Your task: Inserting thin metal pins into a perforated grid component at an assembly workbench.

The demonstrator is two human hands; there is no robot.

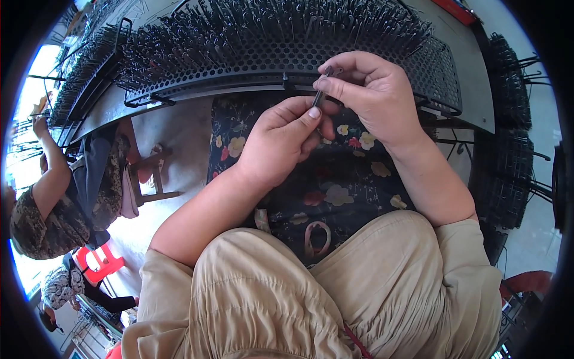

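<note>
Dark metal, a thin pin (321, 96) stood nearly upright between my hands, just short of the perforated rack (251, 60) on the desk. My left hand (281, 143) pinched its lower end with thumb and forefinger; my right hand (365, 90) pinched its top, wrist bent inward, both equally near.

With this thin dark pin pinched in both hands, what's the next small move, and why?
Probably lift the pin forward and seat it in a free hole of the perforated black tray. Both the left hand and right hand already pinch it just in front of the tray, which bristles with similar pins.
</note>
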